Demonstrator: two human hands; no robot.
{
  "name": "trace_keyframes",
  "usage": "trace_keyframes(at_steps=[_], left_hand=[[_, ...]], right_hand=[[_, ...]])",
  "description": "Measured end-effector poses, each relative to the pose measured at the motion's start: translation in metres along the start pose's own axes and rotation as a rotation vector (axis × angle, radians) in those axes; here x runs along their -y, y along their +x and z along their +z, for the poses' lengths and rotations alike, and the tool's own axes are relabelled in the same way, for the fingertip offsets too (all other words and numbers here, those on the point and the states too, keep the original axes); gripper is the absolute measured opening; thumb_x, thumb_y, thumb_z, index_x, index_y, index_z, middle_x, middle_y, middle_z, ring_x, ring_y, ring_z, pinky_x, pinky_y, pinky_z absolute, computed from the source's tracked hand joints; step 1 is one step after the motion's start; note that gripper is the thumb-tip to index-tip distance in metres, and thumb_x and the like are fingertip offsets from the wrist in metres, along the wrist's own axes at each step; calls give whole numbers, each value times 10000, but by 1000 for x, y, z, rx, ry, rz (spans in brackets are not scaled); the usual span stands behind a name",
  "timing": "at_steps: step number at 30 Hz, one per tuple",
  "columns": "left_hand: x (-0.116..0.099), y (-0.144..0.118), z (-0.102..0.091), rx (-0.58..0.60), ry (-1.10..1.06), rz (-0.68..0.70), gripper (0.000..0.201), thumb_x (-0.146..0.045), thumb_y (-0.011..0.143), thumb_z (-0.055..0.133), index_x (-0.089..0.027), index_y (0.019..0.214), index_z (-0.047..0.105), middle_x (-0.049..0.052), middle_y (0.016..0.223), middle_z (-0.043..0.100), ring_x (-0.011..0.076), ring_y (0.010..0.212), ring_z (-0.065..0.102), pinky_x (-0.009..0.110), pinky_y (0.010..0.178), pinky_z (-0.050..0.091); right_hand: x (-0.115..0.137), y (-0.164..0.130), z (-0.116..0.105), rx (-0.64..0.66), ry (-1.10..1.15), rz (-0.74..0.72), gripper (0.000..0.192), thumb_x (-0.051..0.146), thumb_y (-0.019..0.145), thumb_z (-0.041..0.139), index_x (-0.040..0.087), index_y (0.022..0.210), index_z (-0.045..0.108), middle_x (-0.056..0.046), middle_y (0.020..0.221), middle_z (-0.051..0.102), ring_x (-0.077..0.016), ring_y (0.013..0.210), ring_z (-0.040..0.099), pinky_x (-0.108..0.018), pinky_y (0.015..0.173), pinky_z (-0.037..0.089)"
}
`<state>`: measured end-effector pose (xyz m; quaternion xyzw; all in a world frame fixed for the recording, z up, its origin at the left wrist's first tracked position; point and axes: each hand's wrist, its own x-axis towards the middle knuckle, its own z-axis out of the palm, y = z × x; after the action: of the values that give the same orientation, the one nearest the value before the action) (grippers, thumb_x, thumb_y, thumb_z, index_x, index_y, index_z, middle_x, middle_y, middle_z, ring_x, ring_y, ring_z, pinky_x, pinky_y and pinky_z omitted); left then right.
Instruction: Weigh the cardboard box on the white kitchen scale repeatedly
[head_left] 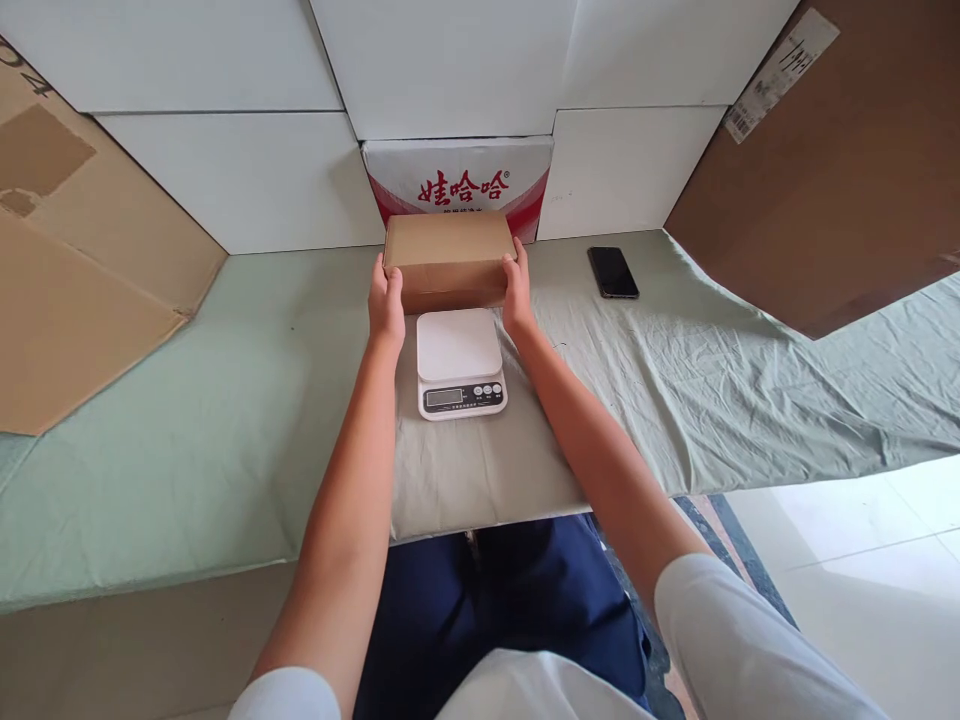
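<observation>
- Two hands on one thing, centre of the frame: I see the left hand (387,300) flat against the left end of a small brown cardboard box (448,258), and the right hand (517,292) pressed to its right end. Fingers on both are stretched along the box sides, not curled into fists; the box is clasped between the palms.
- Box sits just above centre, long side facing me, closed. I cannot tell whether its underside rests on the cloth or is lifted a little.
- Just below the box, between my forearms, a white kitchen scale (459,362) with bare platform, grey display and small buttons on its near edge. Box and scale look very close; whether they touch I cannot tell.
- Surface: a table under a wrinkled pale green cloth (225,400), spanning the frame's middle band; the cloth's edge drops off at lower centre.
- Behind, top of frame: white panels (247,170) stacked as a wall, and directly behind the box a white carton with red characters (459,178).
- Upper right of centre: a dark phone (613,272) lying flat on the cloth, well apart from the right hand.
- Left edge: flattened brown cardboard (75,270) leaning over the cloth. Right upper corner: large brown cardboard sheet (832,180) with a barcode label.
- Lower right: pale floor tiles (862,560). Bottom: dark blue trousers, white sleeves.
</observation>
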<state>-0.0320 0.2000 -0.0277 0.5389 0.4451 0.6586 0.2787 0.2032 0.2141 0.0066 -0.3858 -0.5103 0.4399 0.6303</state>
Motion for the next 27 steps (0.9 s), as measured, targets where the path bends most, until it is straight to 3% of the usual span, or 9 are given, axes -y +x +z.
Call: trace_keyframes(at_steps=[6, 10, 15, 21, 27], left_hand=[[-8, -2, 5, -53, -20, -71, 998, -845, 779, 559, -196, 1527, 438, 166, 1660, 400, 294, 1583, 331, 441, 1318, 225], [-6, 7, -18, -105, -55, -104, 934, -825, 806, 557, -220, 1509, 451, 130, 1708, 327, 271, 1621, 240, 444, 1341, 151], [-9, 18, -46, -149, -45, -112, 788, -721, 988, 292, -202, 1580, 298, 103, 1753, 212, 256, 1647, 124, 440, 1357, 93], [-12, 7, -15, -67, -47, -166, 893, -831, 848, 470, -239, 1517, 454, 106, 1707, 341, 268, 1617, 255, 422, 1324, 246], [-26, -5, 6, 9, -59, -67, 867, -821, 807, 558, -213, 1425, 568, 141, 1515, 586, 281, 1477, 503, 406, 1271, 341]], right_hand=[[-3, 1, 1, 2, 15, -8, 962, 848, 760, 447, 292, 1532, 308, -32, 1687, 335, -219, 1603, 296, -471, 1356, 236], [-4, 14, -12, -56, 44, -50, 931, 833, 782, 408, 296, 1533, 291, -22, 1714, 273, -216, 1643, 209, -493, 1364, 188], [1, 27, -29, -82, 106, 30, 1037, 814, 762, 451, 211, 1576, 233, -65, 1741, 228, -206, 1644, 223, -453, 1373, 149], [1, 14, -14, 13, 122, 92, 863, 745, 831, 473, 242, 1525, 371, -9, 1729, 297, -190, 1638, 240, -423, 1377, 191], [4, 3, -4, 48, 109, 83, 990, 817, 749, 525, 254, 1545, 350, -8, 1704, 360, -209, 1602, 317, -440, 1357, 248]])
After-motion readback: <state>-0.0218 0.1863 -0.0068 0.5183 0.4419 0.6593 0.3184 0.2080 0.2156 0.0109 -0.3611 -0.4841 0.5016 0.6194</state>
